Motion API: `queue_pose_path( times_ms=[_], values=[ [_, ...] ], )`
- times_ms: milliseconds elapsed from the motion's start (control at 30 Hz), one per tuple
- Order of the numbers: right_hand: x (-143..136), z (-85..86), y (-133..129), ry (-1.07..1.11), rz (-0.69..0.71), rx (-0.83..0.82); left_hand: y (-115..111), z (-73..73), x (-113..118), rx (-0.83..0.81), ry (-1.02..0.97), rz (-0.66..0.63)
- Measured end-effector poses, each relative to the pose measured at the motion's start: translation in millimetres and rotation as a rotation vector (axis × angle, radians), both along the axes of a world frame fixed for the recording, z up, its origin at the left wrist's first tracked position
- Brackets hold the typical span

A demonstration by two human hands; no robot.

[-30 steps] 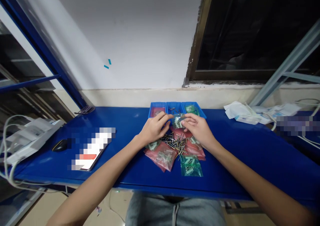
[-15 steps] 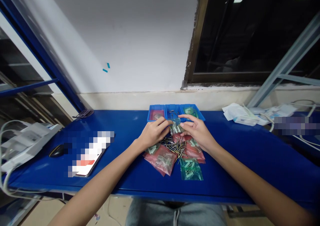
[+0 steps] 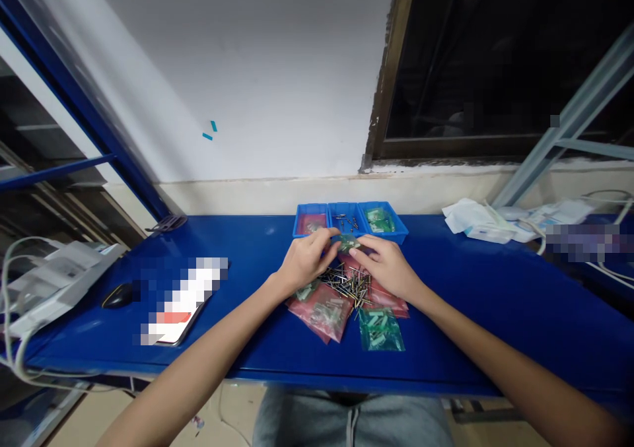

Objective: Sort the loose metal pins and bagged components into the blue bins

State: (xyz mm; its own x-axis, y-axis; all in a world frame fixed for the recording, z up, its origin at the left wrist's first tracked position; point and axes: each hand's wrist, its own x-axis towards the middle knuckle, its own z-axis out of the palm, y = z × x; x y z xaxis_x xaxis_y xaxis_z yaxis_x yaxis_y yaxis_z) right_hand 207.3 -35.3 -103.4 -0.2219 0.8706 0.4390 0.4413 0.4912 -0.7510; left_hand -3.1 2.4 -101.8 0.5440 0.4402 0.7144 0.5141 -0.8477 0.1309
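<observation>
Greenish, see-through plastic is the material of the small bag (image 3: 349, 241), which is held up between the two hands, just behind the pile of metal pins (image 3: 352, 287). The left hand (image 3: 306, 260) pinches its left edge with thumb and fingers bent near each other. The right hand (image 3: 389, 267) has its thumb and forefinger at the right side of the same bag, pinching it; the exact contact of its other fingers I cannot tell.

The pile of metal pins lies loose on the blue table (image 3: 267, 321). To the left front of the pile, a red bag (image 3: 327, 313) with pale pieces inside lies flat, and a small clear bag (image 3: 307, 291) is partly under the left hand. To the right front is a green bag (image 3: 381, 330), also with pale pieces. Red plastic (image 3: 386, 298) lies to the right of the pile, partly under the right hand.

Behind the pile, three blue trays stand side by side: the left tray (image 3: 296, 224) holds a red packet, the middle tray (image 3: 338, 228) some metal pieces, the right tray (image 3: 395, 238) green packets. Well to the left of the pile are a phone (image 3: 184, 302) and a black mouse (image 3: 117, 296).
</observation>
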Motion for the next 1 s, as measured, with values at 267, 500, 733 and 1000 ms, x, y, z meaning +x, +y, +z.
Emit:
queue_pose_path(
  times_ms=[267, 500, 733, 1000],
  values=[
    [-2.4, 9.8, -5.8, 0.057, 0.050, 0.006, -6.3, -3.0, 6.0, -0.077, 0.125, -0.132],
    [-3.8, 14.0, -7.8, 0.194, 0.058, -0.021, -8.3, -6.5, 13.6, -0.240, -0.080, -0.127],
    [6.7, 7.4, 6.3, 0.309, -0.053, -0.053, -6.8, -3.8, 21.1, -0.219, -0.159, -0.060],
    [44.1, 11.6, 31.1, 0.248, -0.320, 0.168, 23.6, 17.3, 62.7, -0.291, -0.046, -0.129]
  ],
)
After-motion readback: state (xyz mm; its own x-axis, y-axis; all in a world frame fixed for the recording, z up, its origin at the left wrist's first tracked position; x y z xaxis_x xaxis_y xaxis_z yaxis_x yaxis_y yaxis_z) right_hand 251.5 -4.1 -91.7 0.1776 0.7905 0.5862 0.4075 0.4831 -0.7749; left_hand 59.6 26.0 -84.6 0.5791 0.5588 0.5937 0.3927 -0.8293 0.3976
